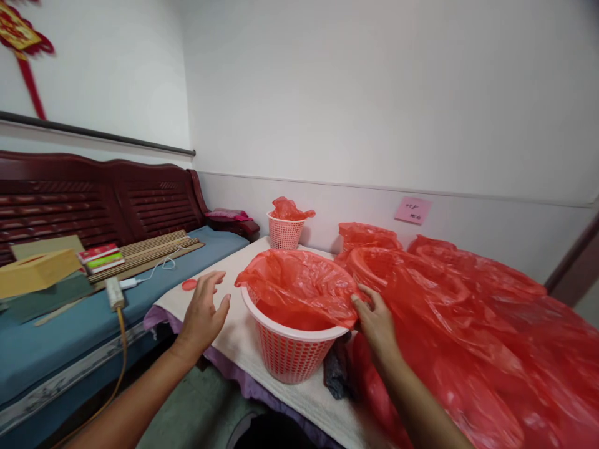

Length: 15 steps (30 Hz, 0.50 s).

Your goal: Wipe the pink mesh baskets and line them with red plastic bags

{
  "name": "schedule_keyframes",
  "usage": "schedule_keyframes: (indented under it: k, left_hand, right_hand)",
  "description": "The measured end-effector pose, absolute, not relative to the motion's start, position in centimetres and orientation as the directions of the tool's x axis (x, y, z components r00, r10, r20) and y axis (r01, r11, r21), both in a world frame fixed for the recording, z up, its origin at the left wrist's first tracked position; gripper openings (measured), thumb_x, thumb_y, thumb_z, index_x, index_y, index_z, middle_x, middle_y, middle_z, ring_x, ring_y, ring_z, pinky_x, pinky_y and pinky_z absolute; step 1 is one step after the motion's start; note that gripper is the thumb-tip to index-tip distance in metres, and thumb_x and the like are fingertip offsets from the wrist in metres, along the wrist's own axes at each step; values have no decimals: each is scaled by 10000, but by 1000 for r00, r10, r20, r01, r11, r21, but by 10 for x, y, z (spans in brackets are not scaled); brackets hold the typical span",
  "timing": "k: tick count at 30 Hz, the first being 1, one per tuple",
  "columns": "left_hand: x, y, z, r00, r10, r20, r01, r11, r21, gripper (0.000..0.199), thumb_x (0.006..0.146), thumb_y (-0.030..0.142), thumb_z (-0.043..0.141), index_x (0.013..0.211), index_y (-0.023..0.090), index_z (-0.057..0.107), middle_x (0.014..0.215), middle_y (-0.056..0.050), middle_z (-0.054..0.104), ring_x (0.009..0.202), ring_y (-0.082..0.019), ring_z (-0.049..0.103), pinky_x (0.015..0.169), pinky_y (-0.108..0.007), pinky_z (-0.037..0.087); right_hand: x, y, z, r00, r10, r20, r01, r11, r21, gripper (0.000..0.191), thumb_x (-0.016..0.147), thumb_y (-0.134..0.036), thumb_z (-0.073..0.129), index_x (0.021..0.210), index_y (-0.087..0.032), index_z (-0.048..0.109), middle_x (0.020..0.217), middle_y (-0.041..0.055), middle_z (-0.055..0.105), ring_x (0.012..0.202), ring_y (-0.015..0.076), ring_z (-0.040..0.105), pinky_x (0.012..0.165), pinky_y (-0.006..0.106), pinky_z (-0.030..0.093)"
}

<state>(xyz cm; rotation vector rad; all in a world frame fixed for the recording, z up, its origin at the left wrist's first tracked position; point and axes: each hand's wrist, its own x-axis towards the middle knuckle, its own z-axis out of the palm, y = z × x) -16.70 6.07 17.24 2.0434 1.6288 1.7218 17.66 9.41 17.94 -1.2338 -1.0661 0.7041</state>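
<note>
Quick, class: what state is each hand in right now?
Left hand: open, empty, beside the near basket.
Right hand: touching that basket's red bag; whether its grip is closed cannot be told.

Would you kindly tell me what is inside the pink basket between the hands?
A red plastic bag lines the pink basket; the basket's floor cannot be seen because the bag covers it.

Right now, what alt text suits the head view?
A person's right hand touches a red plastic bag lining a pink basket, while the open left hand hovers beside it. Another bagged basket stands behind, with more red bags to the right.
</note>
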Motion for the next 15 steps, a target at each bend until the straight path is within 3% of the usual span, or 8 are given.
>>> schedule_keyframes:
  k: [4,9,15]
  left_hand:
    - [-166,62,182,113,660,743,765,-534,359,573,849,141,515,1403,191,378,1411,-134,444,1332,-254,389,1121,-498,311]
    - [-162,83,197,311,652,692,769,-600,219,595,844,69,429,1430,112,334,1471,-189,392,1387,-252,335,1154,-494,280]
    - [-162,96,212,459,658,597,734,-659,163,538,817,57,475,1338,188,447,1353,-124,538,1254,-237,491,1084,-452,388]
  right_hand:
    - [175,81,171,337,916,216,17,224,-974,668,703,-545,648,1242,-171,521,629,-61,522,458,155,514,418,304,483]
    - [177,75,164,284,934,218,-44,240,-970,634,714,-565,682,1213,-210,518,679,-60,521,513,146,519,439,292,510]
    - [179,72,160,260,946,193,-71,218,-973,628,746,-586,655,1226,-210,504,742,-32,560,581,166,548,475,298,512]
